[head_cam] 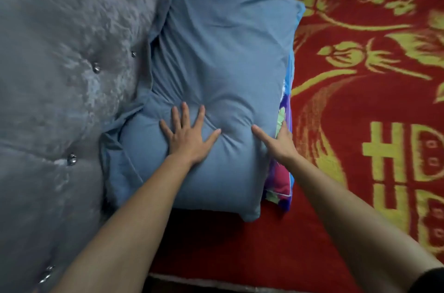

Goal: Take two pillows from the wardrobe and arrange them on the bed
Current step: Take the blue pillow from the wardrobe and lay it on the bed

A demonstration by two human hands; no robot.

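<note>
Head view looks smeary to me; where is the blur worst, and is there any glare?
Head view: soft throughout; worst smearing on the grey tufted headboard at left; the red-and-gold blanket pattern has fuzzy edges; the blue pillow and both hands, left and right, read clearest; small glints on headboard buttons only, no strong glare; wide-angle bending at edges.

Setting: bedroom in a home. Evidence: bed with grey button-tufted padded headboard [60, 64], red blanket with yellow floral pattern [360, 76], blue pillow [216, 64] on top.
</note>
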